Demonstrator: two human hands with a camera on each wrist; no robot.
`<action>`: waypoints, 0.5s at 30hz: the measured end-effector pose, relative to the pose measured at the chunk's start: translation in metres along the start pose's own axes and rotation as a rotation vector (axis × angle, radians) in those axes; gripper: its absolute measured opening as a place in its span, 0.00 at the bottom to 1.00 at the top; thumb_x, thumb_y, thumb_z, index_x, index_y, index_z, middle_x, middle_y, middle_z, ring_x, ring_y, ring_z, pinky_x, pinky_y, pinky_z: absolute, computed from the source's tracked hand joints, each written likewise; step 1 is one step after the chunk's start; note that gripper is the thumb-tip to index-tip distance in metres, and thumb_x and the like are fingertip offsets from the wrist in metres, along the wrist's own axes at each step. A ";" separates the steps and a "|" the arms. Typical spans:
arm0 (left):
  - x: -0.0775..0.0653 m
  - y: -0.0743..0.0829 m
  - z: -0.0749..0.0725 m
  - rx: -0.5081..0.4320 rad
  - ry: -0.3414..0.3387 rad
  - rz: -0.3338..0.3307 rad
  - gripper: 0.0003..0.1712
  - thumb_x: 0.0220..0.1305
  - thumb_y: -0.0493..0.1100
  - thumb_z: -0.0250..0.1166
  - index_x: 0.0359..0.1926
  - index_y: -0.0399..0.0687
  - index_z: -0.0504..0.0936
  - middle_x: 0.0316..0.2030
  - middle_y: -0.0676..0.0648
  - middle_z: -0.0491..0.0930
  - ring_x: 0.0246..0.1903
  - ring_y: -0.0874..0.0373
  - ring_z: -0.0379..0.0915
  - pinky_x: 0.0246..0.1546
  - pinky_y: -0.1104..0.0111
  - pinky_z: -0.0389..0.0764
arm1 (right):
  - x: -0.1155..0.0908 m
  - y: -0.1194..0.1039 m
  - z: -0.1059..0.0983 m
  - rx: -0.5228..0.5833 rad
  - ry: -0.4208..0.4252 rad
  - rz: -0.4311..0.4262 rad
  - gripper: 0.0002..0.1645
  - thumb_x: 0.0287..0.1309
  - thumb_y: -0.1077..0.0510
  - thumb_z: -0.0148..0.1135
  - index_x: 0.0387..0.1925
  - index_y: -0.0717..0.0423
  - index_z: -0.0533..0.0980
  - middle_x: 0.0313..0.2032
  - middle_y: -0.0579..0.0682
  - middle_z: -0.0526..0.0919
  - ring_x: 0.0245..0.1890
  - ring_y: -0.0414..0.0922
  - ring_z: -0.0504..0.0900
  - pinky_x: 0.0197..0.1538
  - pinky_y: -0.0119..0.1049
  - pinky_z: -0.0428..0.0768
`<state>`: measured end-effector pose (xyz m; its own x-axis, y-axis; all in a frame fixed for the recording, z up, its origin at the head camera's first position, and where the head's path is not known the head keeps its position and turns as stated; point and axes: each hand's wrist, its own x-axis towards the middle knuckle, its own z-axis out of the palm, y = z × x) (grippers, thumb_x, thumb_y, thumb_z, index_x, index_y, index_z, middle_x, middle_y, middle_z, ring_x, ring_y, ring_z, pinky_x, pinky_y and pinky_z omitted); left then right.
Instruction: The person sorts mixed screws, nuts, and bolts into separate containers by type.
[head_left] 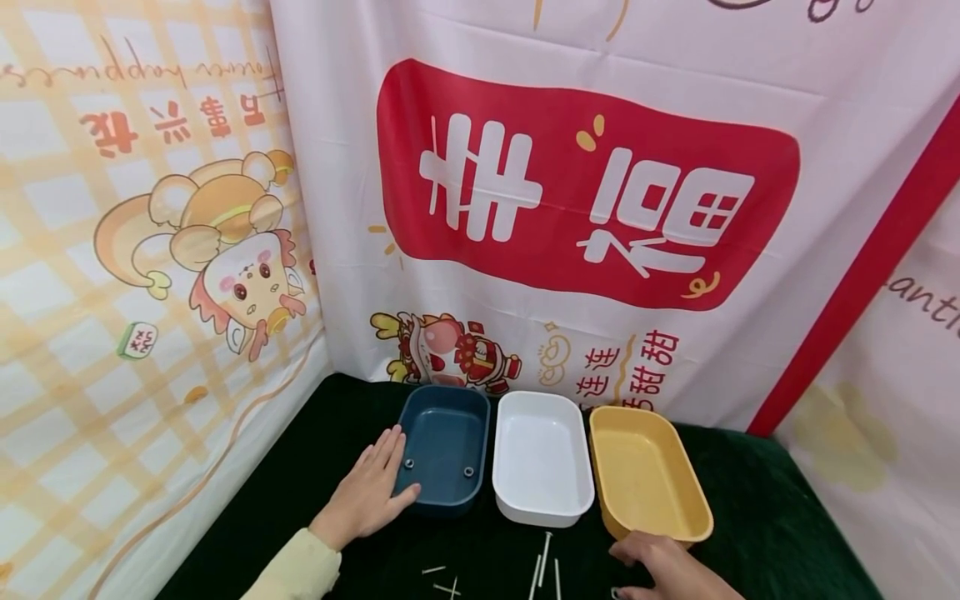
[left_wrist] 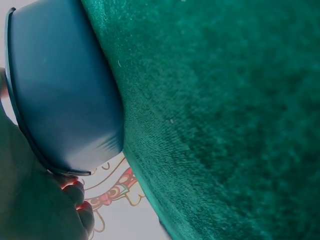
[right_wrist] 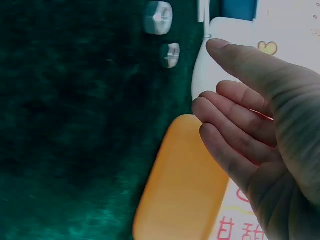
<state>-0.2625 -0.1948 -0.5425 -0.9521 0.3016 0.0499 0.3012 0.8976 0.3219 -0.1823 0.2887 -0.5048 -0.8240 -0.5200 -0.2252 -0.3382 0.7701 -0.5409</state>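
My left hand [head_left: 371,492] rests with straight fingers over the left rim of the blue bin [head_left: 442,492]. Two small nuts [head_left: 468,472] lie inside that bin. In the left wrist view the fingers [left_wrist: 75,195] show at the bin's rim. By the front end of the yellow bin [head_left: 652,475] is my right hand [head_left: 671,567], low over the table and holding nothing. Its thumb and fingers [right_wrist: 235,140] are loosely bent and apart in the right wrist view. Two metal nuts, one larger [right_wrist: 161,18] and one smaller [right_wrist: 172,55], lie on the green cloth near its fingertips.
Between the coloured bins stands a white bin [head_left: 543,467]. Several long bolts [head_left: 546,550] lie in front of it, and a few short screws [head_left: 433,570] lie further left. Dark green cloth [head_left: 750,517] covers the table. Printed curtains [head_left: 337,208] hang behind and at the sides.
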 end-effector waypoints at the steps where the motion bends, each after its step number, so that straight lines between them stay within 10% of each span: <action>1: 0.000 0.000 0.000 0.002 0.002 0.000 0.53 0.76 0.69 0.54 0.84 0.39 0.50 0.86 0.42 0.42 0.86 0.41 0.37 0.83 0.41 0.48 | 0.001 0.003 0.002 0.005 -0.004 -0.004 0.25 0.58 0.47 0.78 0.52 0.55 0.85 0.44 0.45 0.90 0.38 0.36 0.84 0.48 0.45 0.90; 15: 0.001 0.002 -0.003 -0.004 -0.005 -0.005 0.53 0.76 0.69 0.55 0.84 0.39 0.50 0.86 0.41 0.42 0.86 0.41 0.37 0.83 0.41 0.48 | 0.011 0.026 0.018 -0.029 -0.039 -0.103 0.16 0.60 0.56 0.75 0.49 0.55 0.86 0.38 0.37 0.86 0.34 0.27 0.79 0.41 0.30 0.86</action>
<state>-0.2624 -0.1933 -0.5393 -0.9532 0.2991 0.0441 0.2967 0.8977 0.3257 -0.1923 0.2964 -0.5357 -0.7660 -0.6104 -0.2018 -0.4336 0.7223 -0.5388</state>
